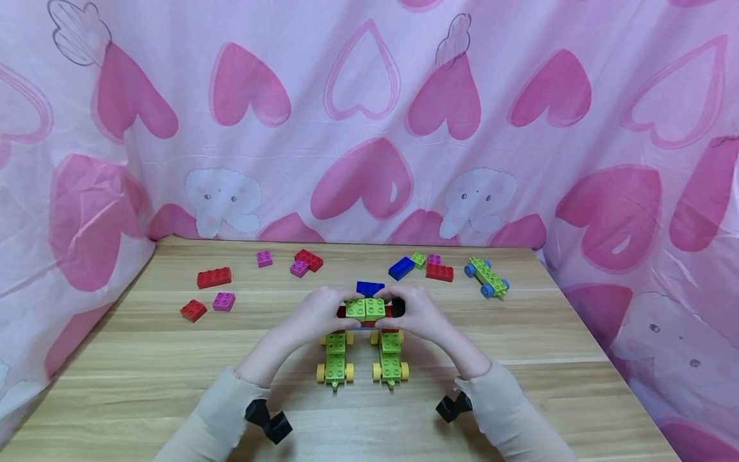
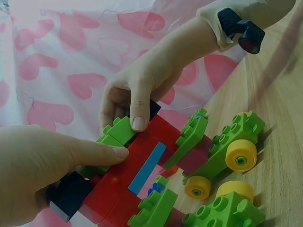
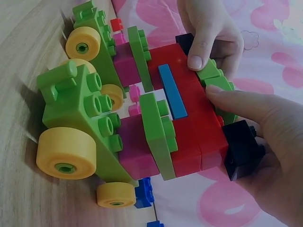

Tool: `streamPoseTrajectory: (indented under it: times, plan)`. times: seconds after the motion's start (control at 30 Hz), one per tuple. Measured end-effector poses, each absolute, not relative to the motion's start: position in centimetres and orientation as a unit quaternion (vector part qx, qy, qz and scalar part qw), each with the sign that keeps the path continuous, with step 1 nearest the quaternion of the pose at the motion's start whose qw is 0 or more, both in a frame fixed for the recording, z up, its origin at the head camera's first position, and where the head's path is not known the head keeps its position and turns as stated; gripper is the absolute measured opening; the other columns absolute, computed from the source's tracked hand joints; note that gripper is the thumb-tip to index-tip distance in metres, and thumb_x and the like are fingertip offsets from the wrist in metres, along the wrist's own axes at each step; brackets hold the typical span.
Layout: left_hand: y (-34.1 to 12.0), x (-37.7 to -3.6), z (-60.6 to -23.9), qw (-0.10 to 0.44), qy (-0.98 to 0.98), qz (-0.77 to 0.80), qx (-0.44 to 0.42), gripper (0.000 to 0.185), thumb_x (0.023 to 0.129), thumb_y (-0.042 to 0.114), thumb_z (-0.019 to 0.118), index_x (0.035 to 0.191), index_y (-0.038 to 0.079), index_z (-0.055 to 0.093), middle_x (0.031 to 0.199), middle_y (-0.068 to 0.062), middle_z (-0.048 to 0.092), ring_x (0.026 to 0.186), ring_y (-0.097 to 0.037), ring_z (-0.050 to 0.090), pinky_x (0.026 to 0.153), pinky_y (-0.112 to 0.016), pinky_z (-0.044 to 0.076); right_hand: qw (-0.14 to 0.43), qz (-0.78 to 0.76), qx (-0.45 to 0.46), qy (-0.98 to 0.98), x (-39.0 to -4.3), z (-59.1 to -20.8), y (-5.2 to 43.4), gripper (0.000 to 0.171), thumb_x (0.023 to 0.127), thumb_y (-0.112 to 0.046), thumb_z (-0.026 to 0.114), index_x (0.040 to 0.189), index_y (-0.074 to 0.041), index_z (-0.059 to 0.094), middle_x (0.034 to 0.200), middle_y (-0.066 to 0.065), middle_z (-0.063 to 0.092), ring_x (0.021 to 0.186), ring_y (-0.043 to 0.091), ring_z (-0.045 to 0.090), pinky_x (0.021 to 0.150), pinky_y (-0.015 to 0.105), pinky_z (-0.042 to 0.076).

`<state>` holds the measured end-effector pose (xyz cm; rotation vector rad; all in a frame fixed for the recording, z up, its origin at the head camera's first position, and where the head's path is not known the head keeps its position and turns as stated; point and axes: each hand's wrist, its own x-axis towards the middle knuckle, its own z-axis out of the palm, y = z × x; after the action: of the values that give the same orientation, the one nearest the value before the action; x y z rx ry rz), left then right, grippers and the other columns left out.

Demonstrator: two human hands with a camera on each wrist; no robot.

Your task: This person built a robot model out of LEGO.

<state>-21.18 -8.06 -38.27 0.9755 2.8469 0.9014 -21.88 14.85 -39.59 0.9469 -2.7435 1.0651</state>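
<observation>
The brick build (image 1: 365,321) is well along — two wheeled green bases joined by a red span, which your left hand (image 1: 314,317) and right hand (image 1: 418,314) both grip; loose bricks (image 1: 213,277) lie unused on the far worktop (image 1: 144,359).

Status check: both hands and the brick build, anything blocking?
Left hand and right hand both grip the brick build at its ends, thumbs on the green bricks. Build sits on two yellow-wheeled carts. Loose bricks lie behind, apart.

Your glossy smooth plastic brick build (image 1: 366,310), matt wood-grain table (image 1: 173,359), thin creased cloth backdrop (image 1: 369,115), soft knit sleeves (image 1: 219,417).
</observation>
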Motion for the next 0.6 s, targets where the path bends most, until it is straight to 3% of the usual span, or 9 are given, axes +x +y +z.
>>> streamPoseTrajectory:
  times: [0.33,0.6]
  plan:
    - [-8.2,-21.4,-38.1,0.002,0.909,0.269,0.317,0.044,0.082,0.022,0.08,0.12,0.005,0.068,0.111,-0.007,0.073,0.1,-0.021,0.068,0.088,-0.038,0.056,0.008,0.335,0.315,-0.888,-22.2,-38.6,14.5,0.045,0.078,-0.022,0.083,0.118,-0.006,0.069,0.114,0.007,0.072,0.103,0.02,0.067,0.087,0.035,0.057]
    - [-8.3,-21.8,-38.1,0.013,0.911,0.253,0.325,0.044,0.075,0.017,0.086,0.115,0.009,0.07,0.104,-0.002,0.073,0.091,-0.016,0.066,0.082,-0.033,0.055,-0.007,0.298,0.337,-0.893,-22.1,-37.4,13.8,0.034,0.082,-0.018,0.08,0.113,-0.007,0.072,0.106,0.007,0.074,0.088,0.012,0.066,0.072,0.02,0.055]
